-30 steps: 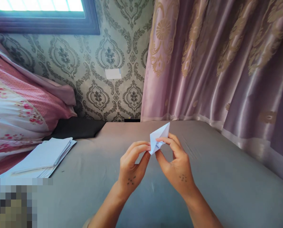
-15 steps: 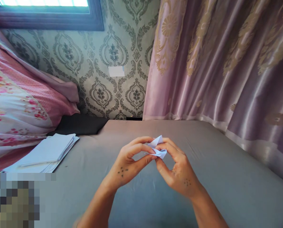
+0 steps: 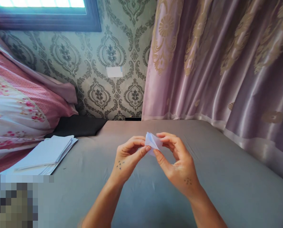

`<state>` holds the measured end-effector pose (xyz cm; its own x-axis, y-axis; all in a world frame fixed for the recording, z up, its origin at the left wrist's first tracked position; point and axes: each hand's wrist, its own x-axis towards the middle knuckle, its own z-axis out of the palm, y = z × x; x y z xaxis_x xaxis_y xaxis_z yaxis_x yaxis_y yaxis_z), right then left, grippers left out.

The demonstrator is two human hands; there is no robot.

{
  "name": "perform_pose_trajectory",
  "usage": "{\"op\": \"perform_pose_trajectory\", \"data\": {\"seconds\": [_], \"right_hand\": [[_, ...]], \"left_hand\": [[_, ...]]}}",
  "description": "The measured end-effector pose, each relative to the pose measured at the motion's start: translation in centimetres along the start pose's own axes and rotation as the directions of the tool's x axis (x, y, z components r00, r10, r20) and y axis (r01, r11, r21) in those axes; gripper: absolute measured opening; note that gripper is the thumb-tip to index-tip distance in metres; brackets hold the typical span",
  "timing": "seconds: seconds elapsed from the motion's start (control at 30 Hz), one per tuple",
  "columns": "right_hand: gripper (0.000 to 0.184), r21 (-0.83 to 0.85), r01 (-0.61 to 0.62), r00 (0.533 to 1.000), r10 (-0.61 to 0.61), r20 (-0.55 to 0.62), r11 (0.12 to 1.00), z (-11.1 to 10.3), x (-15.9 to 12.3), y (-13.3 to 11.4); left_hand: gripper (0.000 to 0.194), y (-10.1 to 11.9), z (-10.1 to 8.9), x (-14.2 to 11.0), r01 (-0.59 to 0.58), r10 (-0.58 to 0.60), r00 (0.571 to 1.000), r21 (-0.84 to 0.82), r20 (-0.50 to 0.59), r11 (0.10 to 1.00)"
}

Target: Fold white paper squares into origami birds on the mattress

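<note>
A small folded piece of white paper [image 3: 153, 142] is held up between my two hands, above the grey sheet. My left hand [image 3: 131, 152] pinches its left side, thumb in front and fingers behind. On the other side my right hand [image 3: 177, 155] has its thumb at the lower edge and its fingers behind the right part. Layered folds stand up toward the top of the paper. Parts of its back are hidden by the fingers.
A stack of white paper sheets [image 3: 43, 153] lies at the left on the grey bed surface [image 3: 146, 199]. Behind it is a flat black item [image 3: 78, 126]. Floral pink fabric [image 3: 20, 101] hangs at left, and a mauve curtain [image 3: 203, 63] borders the right. A pixelated patch covers the lower left corner.
The folded paper has been turned, and its folded layers now face me more upright. My fingers have shifted their hold, with the right fingers spread a little wider. The view has moved slightly.
</note>
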<state>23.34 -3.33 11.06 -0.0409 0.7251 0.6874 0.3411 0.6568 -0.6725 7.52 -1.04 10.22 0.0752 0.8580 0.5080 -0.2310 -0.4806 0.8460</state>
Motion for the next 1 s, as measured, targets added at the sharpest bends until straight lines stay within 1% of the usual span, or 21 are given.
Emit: {"op": "perform_pose_trajectory", "data": {"seconds": [0.07,0.13,0.23,0.37,0.53,0.6,0.73,0.87,1.0], "right_hand": [[0.019,-0.044,0.055,0.998,-0.055,0.001,0.998,-0.1,0.0,-0.2],[0.015,-0.086,0.117,0.993,-0.116,0.012,0.989,-0.2,0.1,-0.3],[0.017,-0.102,0.182,0.983,-0.181,0.018,0.978,-0.4,0.4,-0.6],[0.021,-0.086,0.238,0.971,-0.236,0.033,0.967,-0.5,0.6,-0.9],[0.022,-0.076,0.286,0.958,-0.282,0.056,0.955,-0.9,0.5,-1.4],[0.020,-0.074,0.276,0.961,-0.273,0.046,0.958,-0.9,0.4,-1.6],[0.017,-0.064,0.237,0.971,-0.234,0.051,0.969,-0.8,0.4,-1.8],[0.014,-0.078,0.197,0.980,-0.194,0.048,0.977,-0.7,0.3,-1.7],[0.013,-0.077,0.174,0.985,-0.174,0.009,0.982,-0.4,0.1,-1.6]], "left_hand": [[0.003,-0.1,-0.1,0.0,-0.021,0.021,1.000,0.002,0.002,1.000],[0.005,-0.2,-0.3,-0.1,-0.063,0.063,0.998,0.017,0.014,0.998],[0.009,0.0,-0.6,-0.1,-0.132,0.131,0.991,0.051,0.033,0.990],[0.013,0.7,-1.0,-0.1,-0.219,0.214,0.974,0.076,0.071,0.973],[0.014,1.4,-1.3,-0.2,-0.287,0.276,0.953,0.077,0.128,0.955],[0.010,1.6,-1.3,-0.3,-0.274,0.262,0.956,0.089,0.130,0.958],[0.003,1.8,-0.9,-0.4,-0.209,0.201,0.976,0.108,0.082,0.972],[0.006,1.6,-0.3,-0.5,-0.148,0.145,0.988,0.060,0.043,0.987],[0.006,1.2,0.2,-0.5,-0.103,0.103,0.995,-0.016,-0.008,0.995]]}}
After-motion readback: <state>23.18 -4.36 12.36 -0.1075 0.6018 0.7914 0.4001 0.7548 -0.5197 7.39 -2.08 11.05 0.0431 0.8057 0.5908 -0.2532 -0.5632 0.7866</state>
